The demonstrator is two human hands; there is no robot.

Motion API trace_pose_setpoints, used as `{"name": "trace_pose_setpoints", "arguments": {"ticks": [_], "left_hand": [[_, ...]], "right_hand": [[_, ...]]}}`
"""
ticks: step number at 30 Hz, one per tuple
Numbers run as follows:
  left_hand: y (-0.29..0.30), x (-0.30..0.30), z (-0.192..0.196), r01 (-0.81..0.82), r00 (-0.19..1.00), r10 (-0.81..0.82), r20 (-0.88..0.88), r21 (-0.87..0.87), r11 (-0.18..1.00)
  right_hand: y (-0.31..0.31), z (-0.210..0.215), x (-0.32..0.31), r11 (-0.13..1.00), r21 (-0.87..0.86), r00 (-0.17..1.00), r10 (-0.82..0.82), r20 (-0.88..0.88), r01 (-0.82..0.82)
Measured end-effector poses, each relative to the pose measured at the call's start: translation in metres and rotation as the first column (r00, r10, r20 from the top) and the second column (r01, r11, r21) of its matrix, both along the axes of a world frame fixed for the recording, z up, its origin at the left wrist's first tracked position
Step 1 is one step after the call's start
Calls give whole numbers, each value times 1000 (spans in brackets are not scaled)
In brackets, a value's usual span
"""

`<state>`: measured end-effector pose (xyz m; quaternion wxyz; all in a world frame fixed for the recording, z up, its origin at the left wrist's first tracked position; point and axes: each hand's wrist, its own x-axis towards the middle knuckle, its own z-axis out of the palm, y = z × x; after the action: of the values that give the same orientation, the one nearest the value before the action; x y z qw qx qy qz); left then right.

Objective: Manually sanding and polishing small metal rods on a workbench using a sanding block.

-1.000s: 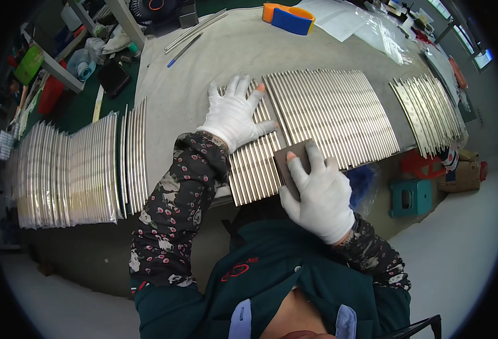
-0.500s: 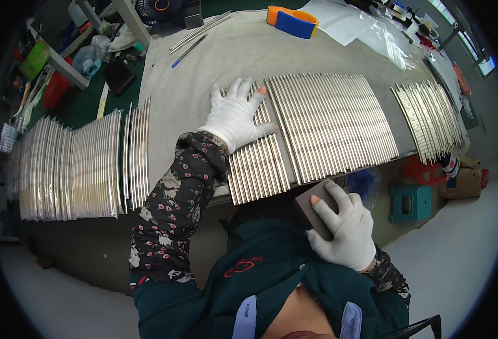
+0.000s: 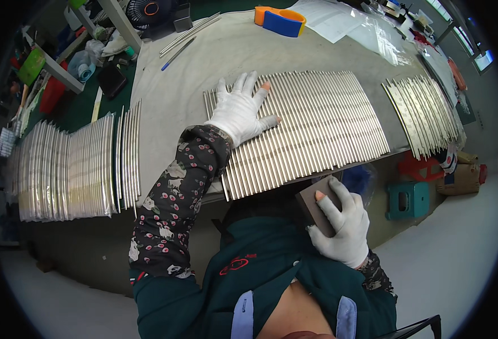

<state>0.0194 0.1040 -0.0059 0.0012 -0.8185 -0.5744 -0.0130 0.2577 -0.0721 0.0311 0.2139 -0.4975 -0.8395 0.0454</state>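
Grey cloth-covered workbench [image 3: 164, 107] carries row of metal rods [image 3: 317, 124]. Left hand [image 3: 239, 110] spread flat, pressing rods. Right hand [image 3: 342, 223], clamped on brown sanding block [image 3: 315, 204], has pulled back off rods to chest: stroke finished, block clear of work.

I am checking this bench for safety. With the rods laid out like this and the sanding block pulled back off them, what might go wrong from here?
1. The middle row of metal rods overhangs the table's near edge; only the left hand presses them, so some may roll or slide off.
2. The right hand holds the sanding block off the table, near the body; it may rub the clothing.
3. Both gloves have open fingertips, so rod ends may nick bare skin.
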Motion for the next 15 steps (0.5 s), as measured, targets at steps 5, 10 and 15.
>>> {"name": "trace_pose_setpoints", "arguments": {"ticks": [5,10,15], "left_hand": [[2,-32,8,106,983,-120,141,106,989],[-3,-59,-12,208,976,-212,49,74,975],[-1,-52,-10,162,986,-164,44,29,986]], "right_hand": [[-4,-2,8,1000,-6,1000,-30,8,30],[2,-9,6,999,-51,1000,0,-13,0],[6,-6,-1,997,-29,997,71,-34,-72]]}}
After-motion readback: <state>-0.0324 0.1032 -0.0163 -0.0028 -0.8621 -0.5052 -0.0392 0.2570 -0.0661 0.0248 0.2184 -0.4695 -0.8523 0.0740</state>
